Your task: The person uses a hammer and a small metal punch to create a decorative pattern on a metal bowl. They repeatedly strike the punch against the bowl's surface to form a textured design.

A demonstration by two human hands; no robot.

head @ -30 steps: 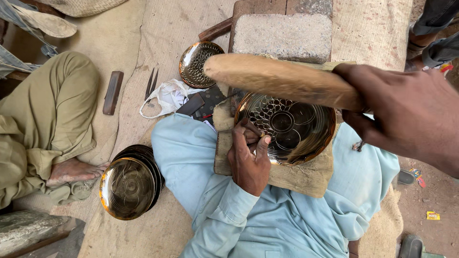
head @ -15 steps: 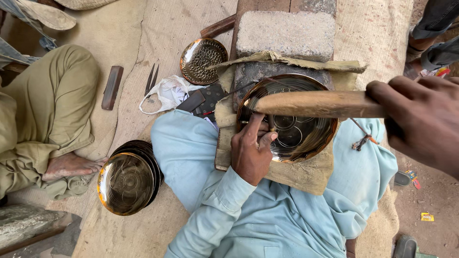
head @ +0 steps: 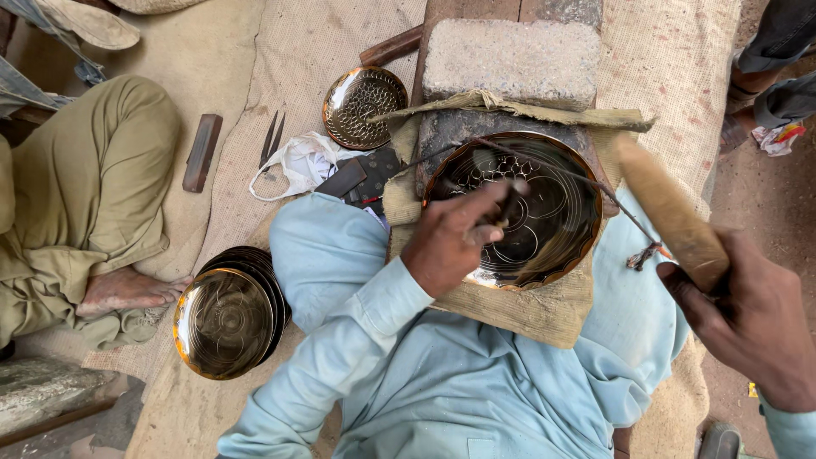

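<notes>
Brass plate [head: 544,212]: a round, shallow, shiny dish with fine circles and small cut-out rings engraved into it; it lies face up on a folded burlap pad [head: 527,310] across the person's lap, with its far rim against a dark block under a stone brick [head: 510,59].
Likely feel: thin sheet metal, so probably light and stiff yet easy to dent or warp; the polished face looks slippery and would mark readily.
Where to grip: the raised rim looks safest, with the engraved middle kept free; the coarse pad under it should stop it sliding.
Left hand [head: 455,238]: rests on the near-left part of the plate, fingers pinched round a thin dark punch [head: 507,206] that stands on the engraved face.
Right hand [head: 752,323]: closed round the lower end of a wooden mallet [head: 671,212], held up clear of the plate, to its right.
Hands: well apart.
String [head: 586,183]: a thin cord crosses the dish from upper left to a frayed knot at lower right.
Nearby: a stack of brass plates [head: 225,319] on the ground at left, one pierced small dish [head: 364,106] beyond, and a seated person's foot [head: 127,289].
</notes>
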